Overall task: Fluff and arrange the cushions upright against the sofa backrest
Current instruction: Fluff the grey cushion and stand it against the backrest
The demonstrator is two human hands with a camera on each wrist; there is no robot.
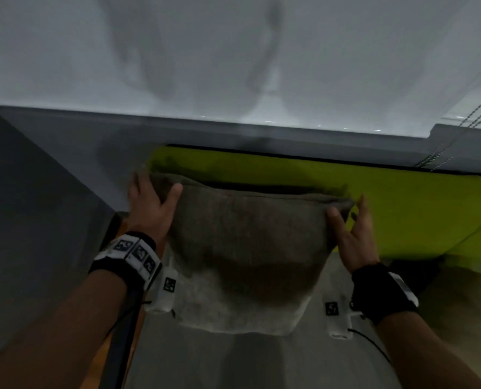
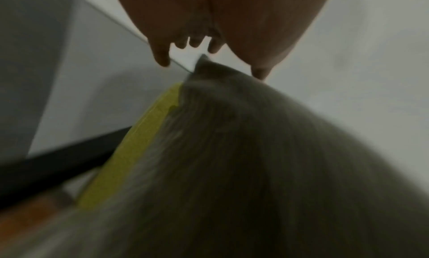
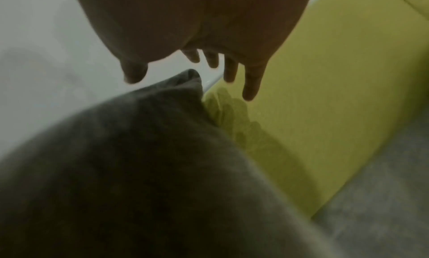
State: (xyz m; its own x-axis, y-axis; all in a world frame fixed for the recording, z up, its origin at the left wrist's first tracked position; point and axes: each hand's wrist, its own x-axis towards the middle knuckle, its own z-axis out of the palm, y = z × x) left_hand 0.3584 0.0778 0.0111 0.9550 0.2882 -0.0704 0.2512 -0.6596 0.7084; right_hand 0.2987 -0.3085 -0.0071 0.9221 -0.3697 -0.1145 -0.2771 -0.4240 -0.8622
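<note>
A grey cushion (image 1: 247,248) stands upright on the sofa seat, leaning back against the lime-green backrest (image 1: 402,209). My left hand (image 1: 157,189) is at its top left corner, with the thumb lying on the front face and straight fingers behind. In the left wrist view the cushion corner (image 2: 204,67) sits between the thumb and the spread fingers (image 2: 162,60), which stay clear of it. My right hand (image 1: 347,207) is at the top right corner with its fingers spread. The right wrist view shows that corner (image 3: 185,82) lying loose between thumb and fingers (image 3: 249,91).
The grey sofa seat (image 1: 261,360) runs toward me. A dark frame with a wooden strip (image 1: 121,332) borders the sofa on the left. Behind the backrest are a grey ledge and a pale wall (image 1: 233,66). Blind cords (image 1: 472,116) hang at the far right.
</note>
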